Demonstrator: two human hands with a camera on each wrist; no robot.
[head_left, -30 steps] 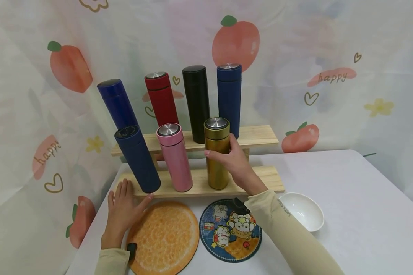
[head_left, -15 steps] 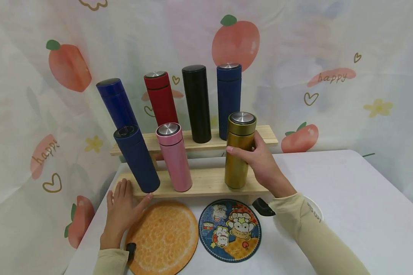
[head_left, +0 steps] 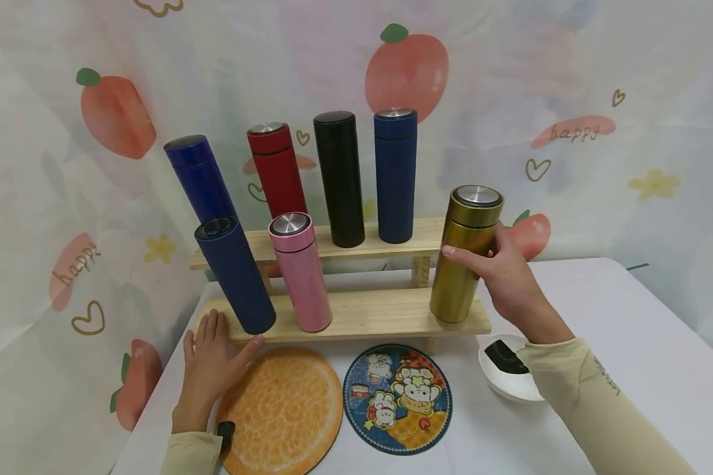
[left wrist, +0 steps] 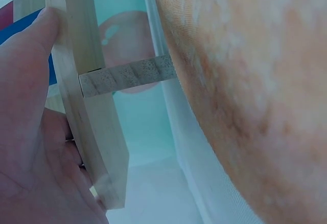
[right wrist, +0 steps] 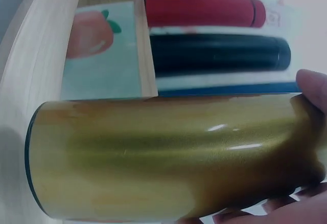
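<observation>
Gold thermos (head_left: 466,254) upright at right end of lower wooden shelf (head_left: 368,315), gripped by right hand (head_left: 508,280), fingers (head_left: 465,258) curled round upper body. Left hand (head_left: 210,359) flat, fingers relaxed, thumb touching shelf edge beside orange mat (head_left: 285,412).

Gold flask (head_left: 465,254) glossy metal; shelf (head_left: 362,315) bare wood.

Gold flask (head_left: 465,254) — steel-capped, slightly tilted — at lower shelf's (head_left: 368,315) right end.
</observation>
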